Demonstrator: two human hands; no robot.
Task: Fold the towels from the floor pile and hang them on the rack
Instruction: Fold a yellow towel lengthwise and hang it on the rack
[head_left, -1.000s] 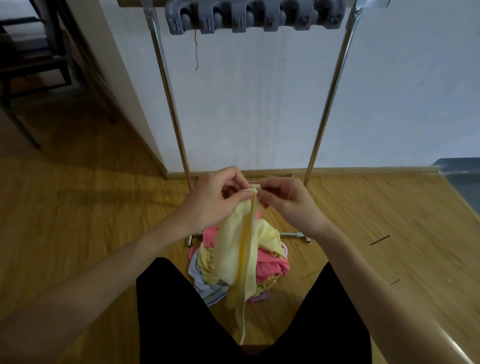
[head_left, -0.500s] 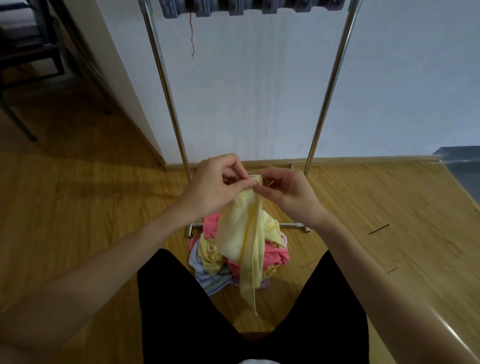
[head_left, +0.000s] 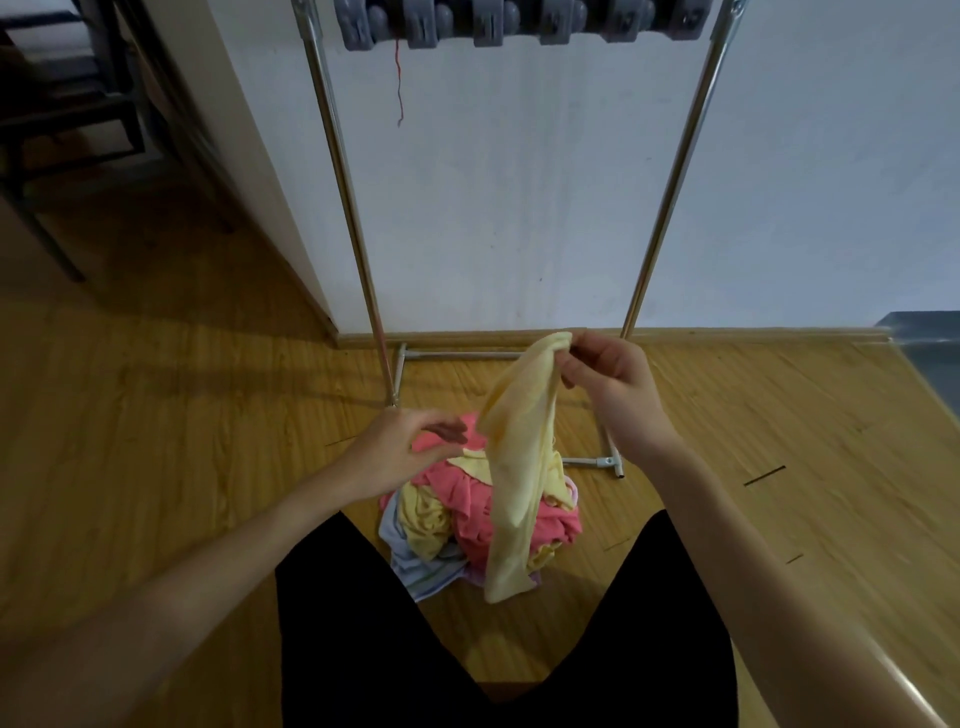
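A pale yellow towel (head_left: 519, 457) hangs in a long bunched strip from my right hand (head_left: 610, 384), which pinches its top corner. My left hand (head_left: 400, 452) hovers lower and to the left, fingers loosely extended, holding nothing, close to the towel's left edge. Below them lies the floor pile (head_left: 467, 525) of pink, yellow and light blue towels. The metal rack (head_left: 343, 171) stands behind the pile against the wall, with a grey clip bar (head_left: 519, 21) across its top.
Wooden floor spreads left and right of the pile. The white wall and baseboard sit right behind the rack. A dark chair frame (head_left: 62, 130) stands at the far left. My black-clothed legs (head_left: 498, 639) flank the pile.
My left hand let go of the towel's top and dropped down to the left. My right hand lifted the corner up and to the right, so the towel now hangs from it alone.
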